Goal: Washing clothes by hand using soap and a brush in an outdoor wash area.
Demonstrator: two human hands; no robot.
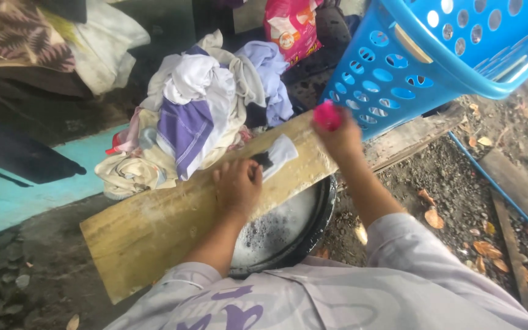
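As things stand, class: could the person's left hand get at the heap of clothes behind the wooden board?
Probably yes. The left hand presses a small cloth on the wooden board, and the heap of clothes lies just past the board's far edge with nothing between.

Blue laundry basket (pixel 435 55) cut off by top and right edges. Black basin (pixel 288 232) mostly hidden under wooden board (pixel 172 226) and arms. Pink object (pixel 327 115) in right hand (pixel 337 137) blurred, kind unclear. Cloth (pixel 276 157) partly covered by left hand (pixel 237 186). Pink packet (pixel 291 27) clipped at top.
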